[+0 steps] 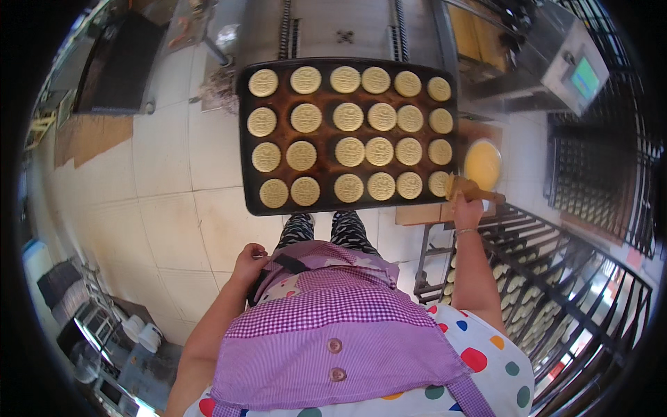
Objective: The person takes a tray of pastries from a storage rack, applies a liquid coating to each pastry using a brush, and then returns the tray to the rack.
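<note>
A dark baking tray (pixel 326 135) lies in front of me with rows of pale round mooncakes (pixel 349 153), stamped on top and scalloped at the edge. My right hand (pixel 467 208) is closed round a pastry brush (pixel 486 195) with a flat wooden handle. Its bristles reach over the mooncake (pixel 439 183) at the tray's near right corner and seem to touch it. Just right of the tray stands a round bowl (pixel 483 165) of yellow liquid. Down by my apron (pixel 340 347), my left hand (pixel 251 264) hangs loosely bent, its fingers slightly apart, apparently holding nothing.
A metal conveyor machine (pixel 344 28) adjoins the tray's far side. At the right stands a dark rack (pixel 556 278) with trays of more mooncakes. Beyond the bowl is a control box (pixel 575 69) with a green screen. Pale floor tiles (pixel 167 229) spread at left.
</note>
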`<move>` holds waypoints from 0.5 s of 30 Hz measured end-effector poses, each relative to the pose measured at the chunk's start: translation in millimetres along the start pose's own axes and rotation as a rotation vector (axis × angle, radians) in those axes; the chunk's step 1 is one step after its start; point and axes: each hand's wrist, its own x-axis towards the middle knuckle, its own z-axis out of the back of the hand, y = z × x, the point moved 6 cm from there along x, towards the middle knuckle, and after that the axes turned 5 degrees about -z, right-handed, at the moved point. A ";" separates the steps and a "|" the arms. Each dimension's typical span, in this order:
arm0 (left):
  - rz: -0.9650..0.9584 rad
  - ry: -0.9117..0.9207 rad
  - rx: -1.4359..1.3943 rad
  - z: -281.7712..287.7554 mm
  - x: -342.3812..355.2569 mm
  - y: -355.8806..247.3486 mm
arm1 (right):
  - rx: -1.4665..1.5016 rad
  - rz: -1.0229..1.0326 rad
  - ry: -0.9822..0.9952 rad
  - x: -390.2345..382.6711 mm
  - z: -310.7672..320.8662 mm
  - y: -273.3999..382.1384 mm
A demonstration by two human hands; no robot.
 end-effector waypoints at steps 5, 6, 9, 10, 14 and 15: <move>-0.005 -0.046 -0.106 4.4 -5.6 12.6 | 0.103 0.199 0.494 -121.8 -115.5 140.0; -0.014 -0.051 -0.125 6.8 -6.9 14.0 | 0.266 0.425 0.603 -152.9 -141.4 175.1; 0.039 -0.136 -0.221 18.5 -14.6 35.0 | 0.107 0.907 0.805 -245.5 -188.6 286.4; 0.050 -0.162 -0.252 23.1 -14.6 39.8 | -0.090 0.834 0.968 -259.4 -217.8 290.1; 0.136 -0.233 -0.361 41.1 -30.1 58.5 | -0.286 0.858 0.999 -259.1 -266.6 334.8; 0.132 -0.257 -0.396 42.0 -31.8 78.0 | -0.316 0.845 0.935 -252.6 -269.0 336.9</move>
